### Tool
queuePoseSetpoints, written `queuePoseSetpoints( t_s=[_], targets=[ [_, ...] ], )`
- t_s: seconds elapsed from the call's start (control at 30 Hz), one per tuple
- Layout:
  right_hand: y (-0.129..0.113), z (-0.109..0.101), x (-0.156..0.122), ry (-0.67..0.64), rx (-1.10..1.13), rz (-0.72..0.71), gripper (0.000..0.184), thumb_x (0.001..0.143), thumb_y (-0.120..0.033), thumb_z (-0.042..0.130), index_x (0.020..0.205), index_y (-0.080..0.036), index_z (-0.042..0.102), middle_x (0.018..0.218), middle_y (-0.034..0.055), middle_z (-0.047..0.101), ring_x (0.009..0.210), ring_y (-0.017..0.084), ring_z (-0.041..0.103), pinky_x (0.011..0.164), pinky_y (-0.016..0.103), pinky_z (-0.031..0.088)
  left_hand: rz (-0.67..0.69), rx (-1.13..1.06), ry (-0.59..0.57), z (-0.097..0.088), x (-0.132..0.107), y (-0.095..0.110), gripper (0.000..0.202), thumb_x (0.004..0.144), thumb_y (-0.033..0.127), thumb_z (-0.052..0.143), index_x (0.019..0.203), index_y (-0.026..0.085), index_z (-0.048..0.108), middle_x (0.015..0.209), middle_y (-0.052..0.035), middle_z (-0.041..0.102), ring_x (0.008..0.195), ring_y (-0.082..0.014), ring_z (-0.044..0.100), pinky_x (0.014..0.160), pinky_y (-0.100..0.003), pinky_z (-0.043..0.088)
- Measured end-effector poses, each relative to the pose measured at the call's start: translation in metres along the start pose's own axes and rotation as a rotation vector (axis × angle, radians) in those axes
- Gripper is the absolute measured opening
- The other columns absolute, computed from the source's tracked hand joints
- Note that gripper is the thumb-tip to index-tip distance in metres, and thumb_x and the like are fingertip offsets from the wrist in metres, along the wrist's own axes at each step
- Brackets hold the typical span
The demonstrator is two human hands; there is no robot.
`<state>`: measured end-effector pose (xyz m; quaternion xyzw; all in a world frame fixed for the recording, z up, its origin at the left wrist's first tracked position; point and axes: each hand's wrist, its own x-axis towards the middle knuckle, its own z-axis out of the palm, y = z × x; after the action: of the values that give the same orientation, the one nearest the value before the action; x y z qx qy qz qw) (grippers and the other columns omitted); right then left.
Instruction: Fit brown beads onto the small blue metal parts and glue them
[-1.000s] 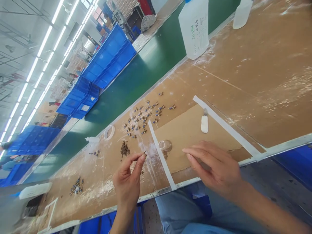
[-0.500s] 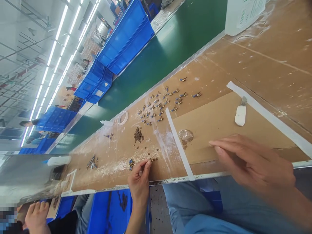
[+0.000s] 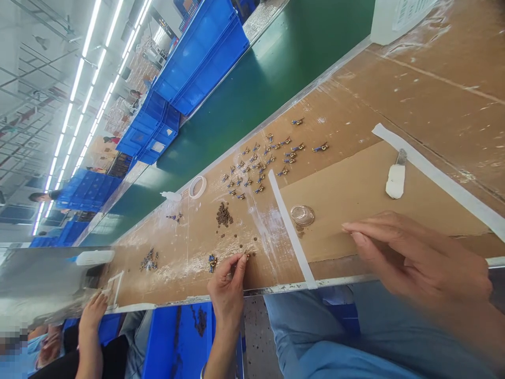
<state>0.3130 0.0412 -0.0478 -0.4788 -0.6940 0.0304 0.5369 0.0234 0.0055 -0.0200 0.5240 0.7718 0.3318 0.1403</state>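
Observation:
My left hand [image 3: 228,279] pinches a small dark piece [image 3: 246,255] between thumb and forefinger, just above the table's front part; its exact kind is too small to tell. My right hand [image 3: 414,252] hovers over the cardboard sheet, thumb and forefinger closed together; anything between the tips is too small to make out. A heap of small brown round pieces [image 3: 224,214] lies beyond my left hand, with several loose ones nearer. Left of that hand are blue-and-gold figurines [image 3: 212,262]. A small clear dish [image 3: 302,215] stands left of my right hand.
Several small figurines [image 3: 252,168] lie spread toward the green conveyor belt [image 3: 221,126]. A tape roll [image 3: 197,187], small white bottle [image 3: 171,196] and white-handled tool [image 3: 395,180] are on the table. Blue crates [image 3: 201,58] stand beyond. A co-worker's hand [image 3: 93,310] is at the left edge.
My two hands keep nearly the same pinched poses, with the view shifted slightly. The co-worker's hand at the left has moved up to the table edge.

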Motion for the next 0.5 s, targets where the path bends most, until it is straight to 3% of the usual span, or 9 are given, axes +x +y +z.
queuePoseSetpoints(
  t_s=[0.5],
  targets=[
    [-0.001,0.000,-0.002,-0.005,0.034,0.031,0.029,0.089,-0.010,0.059,0.113,-0.027,0.060,0.090,-0.0013,0.070,0.079,0.014,0.066,0.078,0.029,0.053,0.116,0.157,-0.106,-0.004,0.005,0.016,0.012,0.079,0.035,0.070,0.077,0.025,0.077,0.080,-0.0024,0.077,0.080,-0.0222,0.070,0.077,-0.033,0.053]
  ],
)
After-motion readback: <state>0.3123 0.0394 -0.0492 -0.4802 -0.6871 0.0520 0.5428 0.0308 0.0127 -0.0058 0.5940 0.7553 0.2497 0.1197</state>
